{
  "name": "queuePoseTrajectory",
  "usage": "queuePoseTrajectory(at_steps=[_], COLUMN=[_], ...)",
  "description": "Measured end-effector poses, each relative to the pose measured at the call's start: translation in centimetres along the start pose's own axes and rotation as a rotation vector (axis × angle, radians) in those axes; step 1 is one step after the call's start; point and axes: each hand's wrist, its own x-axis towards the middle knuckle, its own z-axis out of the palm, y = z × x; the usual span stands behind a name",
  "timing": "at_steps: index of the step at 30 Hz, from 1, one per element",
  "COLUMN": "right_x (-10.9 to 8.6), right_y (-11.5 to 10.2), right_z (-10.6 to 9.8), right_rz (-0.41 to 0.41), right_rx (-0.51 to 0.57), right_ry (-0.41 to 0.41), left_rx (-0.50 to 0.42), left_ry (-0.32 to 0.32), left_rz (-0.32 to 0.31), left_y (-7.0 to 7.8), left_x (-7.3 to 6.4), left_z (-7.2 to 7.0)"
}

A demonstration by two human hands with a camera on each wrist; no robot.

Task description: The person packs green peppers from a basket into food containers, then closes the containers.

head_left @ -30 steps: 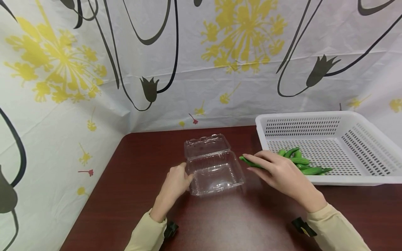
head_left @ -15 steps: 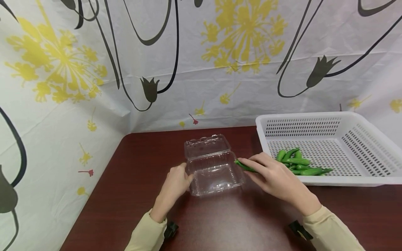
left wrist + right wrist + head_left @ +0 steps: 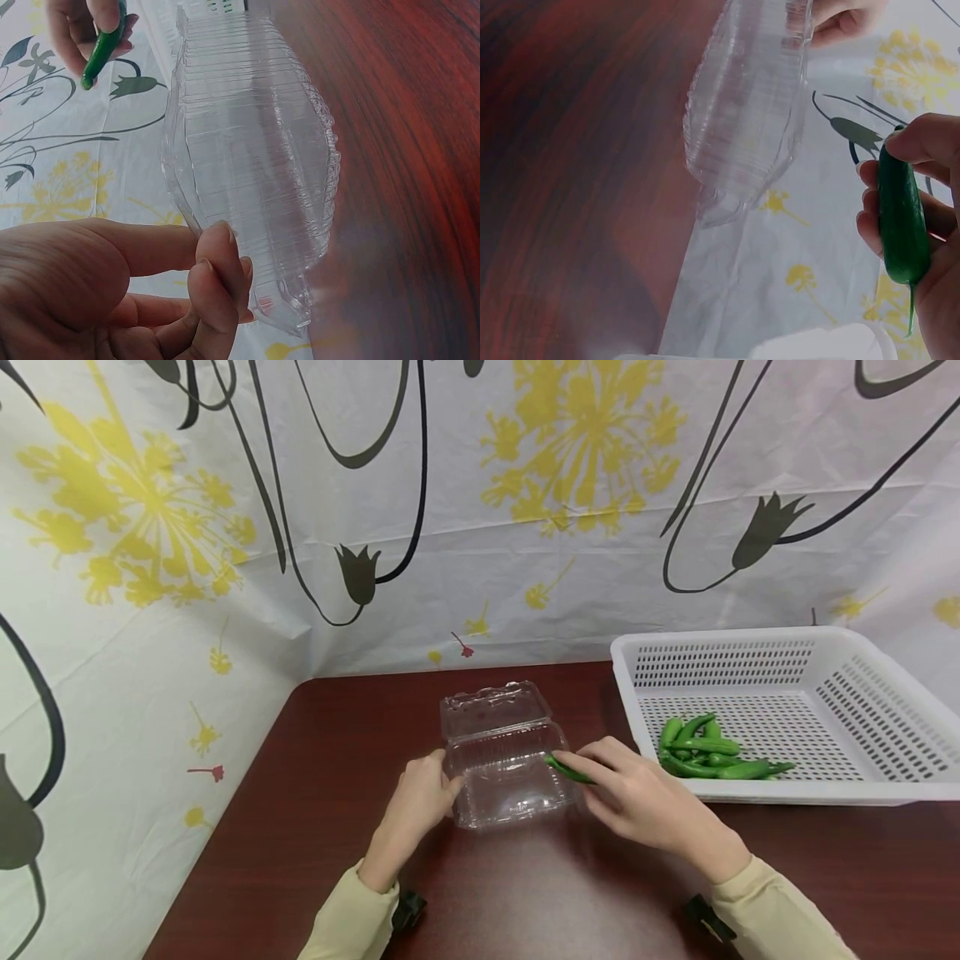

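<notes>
A clear plastic clamshell container (image 3: 510, 781) lies on the table with its lid (image 3: 495, 710) folded back. My left hand (image 3: 422, 789) pinches its left rim between thumb and fingers, as the left wrist view shows close up. In my right hand (image 3: 637, 793) is a green chili pepper (image 3: 904, 214), gripped between the thumb and fingertips. In the head view the pepper's tip overlaps the right side of the container. The right wrist view shows its thin stem hanging down near the palm.
A white slotted plastic basket (image 3: 795, 789) stands at the right, with several green peppers (image 3: 705, 746) piled in its near left corner. The dark red wooden table (image 3: 525, 893) meets a flowered cloth (image 3: 465, 585) behind and at the left.
My right hand has moved left and slightly down with the pepper, from beside the basket to over the container's right edge. The left hand and container have stayed put.
</notes>
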Motion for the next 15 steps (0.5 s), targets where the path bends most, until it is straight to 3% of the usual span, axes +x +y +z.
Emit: queuePoseTrajectory(at_steps=[15], right_x=[0.00], right_y=[-0.37], right_z=[1.00], right_rz=[-0.027], right_rx=[0.061], right_ry=[0.006], left_rx=[0.017], left_ry=[0.004], left_rz=[0.017], left_y=[-0.01], left_x=[-0.03], left_z=[0.01])
